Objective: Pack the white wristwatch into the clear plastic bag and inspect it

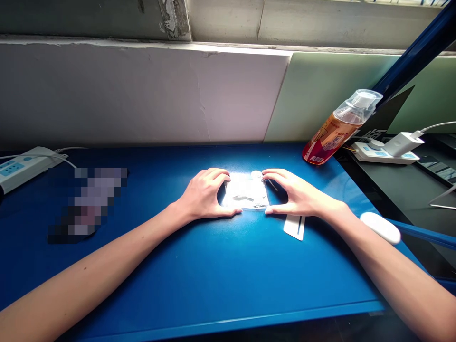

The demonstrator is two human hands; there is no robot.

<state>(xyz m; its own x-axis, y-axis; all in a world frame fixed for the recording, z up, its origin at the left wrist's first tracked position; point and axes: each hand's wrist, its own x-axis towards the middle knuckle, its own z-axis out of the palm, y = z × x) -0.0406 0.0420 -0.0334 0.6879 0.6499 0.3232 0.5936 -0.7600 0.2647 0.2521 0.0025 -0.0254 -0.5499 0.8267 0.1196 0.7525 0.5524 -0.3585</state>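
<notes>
A shiny clear plastic packet (pixel 247 190) lies flat on the blue table, its middle washed out by glare. My left hand (pixel 208 194) curves around the packet's left side, fingertips at the far corner and thumb along the near edge. Around the right side curls my right hand (pixel 295 192), with its fingers at the far right corner and its thumb at the near right one. A small round white piece shows at the packet's far edge, by my right fingertips; what is inside is unreadable. Partly under my right wrist lies a white card (pixel 294 228) with a dark stripe.
A bottle of red liquid with a clear cap (pixel 333 128) leans at the back right. A white oval case (pixel 380 228) rests by my right forearm. Power strips stand left (pixel 26 166) and right (pixel 386 153). A blurred-out object (pixel 90 204) lies left.
</notes>
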